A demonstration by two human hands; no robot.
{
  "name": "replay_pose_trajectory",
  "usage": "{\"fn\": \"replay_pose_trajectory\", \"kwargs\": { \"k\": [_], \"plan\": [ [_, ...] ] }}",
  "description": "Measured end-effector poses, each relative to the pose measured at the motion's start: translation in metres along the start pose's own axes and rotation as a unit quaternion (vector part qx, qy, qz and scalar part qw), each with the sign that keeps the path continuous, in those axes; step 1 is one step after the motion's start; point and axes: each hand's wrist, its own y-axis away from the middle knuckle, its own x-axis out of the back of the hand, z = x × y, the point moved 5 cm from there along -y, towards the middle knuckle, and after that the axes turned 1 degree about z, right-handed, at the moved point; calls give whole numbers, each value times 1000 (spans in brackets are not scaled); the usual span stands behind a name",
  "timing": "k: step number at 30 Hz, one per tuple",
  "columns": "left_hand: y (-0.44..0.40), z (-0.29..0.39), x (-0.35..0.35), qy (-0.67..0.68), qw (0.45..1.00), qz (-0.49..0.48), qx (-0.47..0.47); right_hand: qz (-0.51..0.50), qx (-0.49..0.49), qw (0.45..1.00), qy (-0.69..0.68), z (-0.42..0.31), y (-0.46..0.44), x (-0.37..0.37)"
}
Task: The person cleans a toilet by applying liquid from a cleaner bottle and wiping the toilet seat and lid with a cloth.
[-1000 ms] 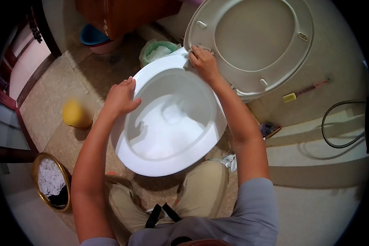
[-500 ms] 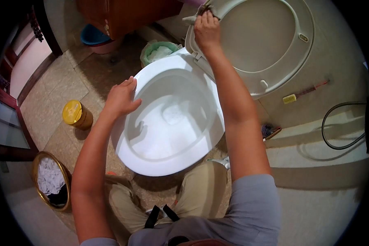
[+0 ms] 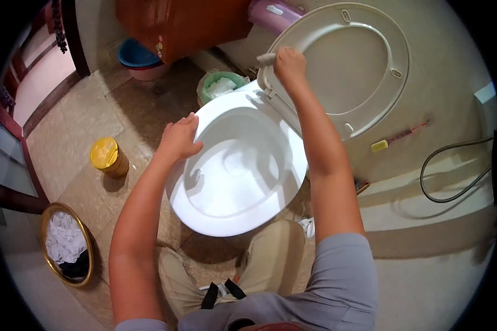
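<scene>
A white toilet bowl (image 3: 226,220) stands in front of me, with its raised seat and lid (image 3: 389,99) leaning back at the upper right. My left hand (image 3: 179,139) rests with its fingers apart on the bowl's left rim and holds nothing. At the left edge of the raised seat is my right hand (image 3: 290,65), its fingers curled round a greyish cloth (image 3: 266,59). Part of the cloth sticks out to the left of the fist; the rest is hidden by the hand.
A yellow-lidded canister (image 3: 109,157) and a gold-rimmed basket of cloths (image 3: 90,248) stand at the left. Behind the bowl are a green lined bin (image 3: 207,83), a blue basin (image 3: 137,52) and a wooden cabinet (image 3: 193,27). A brush (image 3: 395,138) and a hose (image 3: 425,171) are at the right.
My right hand has moved with the cloth, first up along the raised seat's left side, then slightly down again. My left hand stays on the rim. The view has shifted slightly.
</scene>
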Motion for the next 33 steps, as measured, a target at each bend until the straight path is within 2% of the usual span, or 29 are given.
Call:
{"fn": "replay_pose_trajectory", "kwargs": {
  "k": [2,4,8,11,14,17,22,28,33],
  "plan": [
    [0,1,1,4,1000,1,4,-91,4,995,47,-8,19,3],
    [3,2,4,10,1000,2,6,-135,51,987,70,-14,65,-15],
    [4,-1,-4,16,1000,26,-1,-15,151,980,128,-22,111,-14],
    [1,-1,-5,14,999,32,2,-8,167,977,131,-15,104,-14],
    [1,1,-1,-1,1000,21,10,40,134,983,121,-12,65,4],
    [-1,2,-3,-7,1000,25,9,20,123,987,101,-8,36,-2],
    [1,2,1,8,1000,23,-1,-53,181,968,168,-10,62,-25],
    [3,2,-1,6,1000,26,-8,-21,188,974,126,-12,60,-17],
    [1,3,-2,-4,1000,22,-3,-28,177,970,166,-20,36,-24]
  ]
}}
